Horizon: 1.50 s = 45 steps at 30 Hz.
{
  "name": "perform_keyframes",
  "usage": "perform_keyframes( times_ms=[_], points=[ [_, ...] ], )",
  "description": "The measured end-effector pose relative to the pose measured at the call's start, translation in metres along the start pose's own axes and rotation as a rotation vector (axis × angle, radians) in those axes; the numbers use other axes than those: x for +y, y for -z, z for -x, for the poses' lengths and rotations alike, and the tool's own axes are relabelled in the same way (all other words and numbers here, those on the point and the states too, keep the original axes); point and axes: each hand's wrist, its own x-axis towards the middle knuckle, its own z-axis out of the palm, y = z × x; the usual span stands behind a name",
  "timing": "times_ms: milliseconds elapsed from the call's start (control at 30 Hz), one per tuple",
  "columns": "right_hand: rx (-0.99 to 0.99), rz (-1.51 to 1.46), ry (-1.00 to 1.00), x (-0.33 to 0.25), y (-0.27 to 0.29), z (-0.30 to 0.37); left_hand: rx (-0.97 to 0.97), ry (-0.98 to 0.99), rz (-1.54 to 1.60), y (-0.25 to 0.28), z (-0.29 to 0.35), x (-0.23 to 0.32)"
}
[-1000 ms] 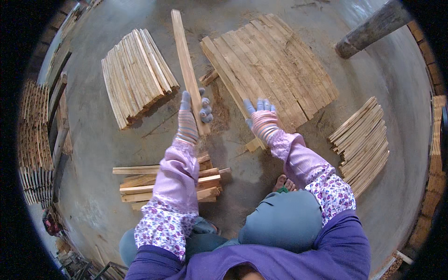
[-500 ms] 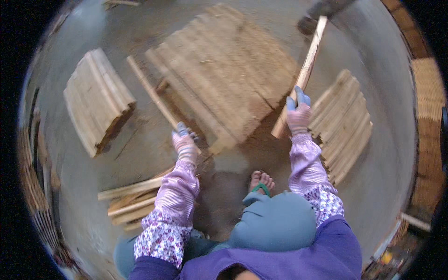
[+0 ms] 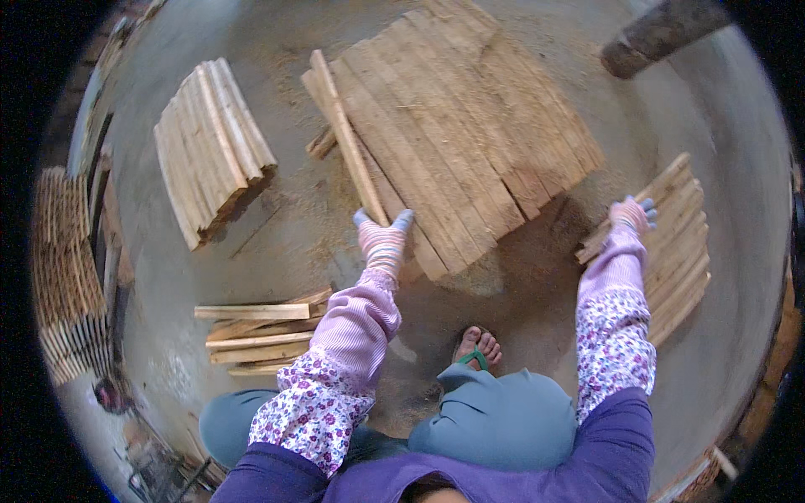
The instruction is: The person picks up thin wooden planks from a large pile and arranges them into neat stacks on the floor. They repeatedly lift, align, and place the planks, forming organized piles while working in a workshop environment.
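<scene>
My left hand (image 3: 383, 243), in a striped glove with bluish fingertips, grips the near end of a narrow wooden strip (image 3: 342, 130). The strip slants up and away along the left edge of a wide platform of wooden boards (image 3: 470, 126). At the right, my right hand (image 3: 631, 215), gloved alike, rests over the edge of a stack of wooden strips (image 3: 675, 251). Its fingers look spread, on the stack's uppermost strip (image 3: 668, 178), which runs beneath the hand.
Another neat stack of strips (image 3: 210, 151) lies at the far left. Nearer, a loose pile of strips (image 3: 260, 344) sits beside my left forearm. A dark round post (image 3: 662, 38) stands at the far right. My sandalled foot (image 3: 478, 348) is on the floor before the platform.
My right hand has come down and right with its strip, onto the right stack. My left hand has shifted right with its strip, now against the platform's edge. The view has shifted too.
</scene>
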Motion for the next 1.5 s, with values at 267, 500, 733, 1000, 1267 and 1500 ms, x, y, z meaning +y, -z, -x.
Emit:
perform_keyframes(
  times_ms=[267, 500, 733, 1000, 1267, 1500],
  points=[
    [-0.092, 0.079, 0.092, 0.018, 0.017, 0.001, 0.006, 0.036, -0.143, 0.008, 0.003, 0.02],
    [-0.058, 0.046, -0.061, 0.068, -0.022, -0.035, -0.167, 0.075, 0.088, 0.007, -0.03, -0.021],
    [0.55, -0.678, 1.087, -0.041, 0.006, 0.173, 0.037, -0.024, 0.274, 0.042, -0.023, -0.073],
    [0.068, -0.184, 1.361, -0.118, 0.008, 0.365, -0.154, 0.198, 0.649, 0.056, 0.004, -0.066],
    [-1.049, -0.988, 1.151, -0.116, 0.017, 0.313, -0.282, 0.261, 0.769, 0.071, 0.007, -0.078],
    [-0.559, -0.679, 1.488, -0.109, 0.016, 0.383, -0.31, 0.093, 0.692, 0.064, 0.01, -0.088]
  ],
)
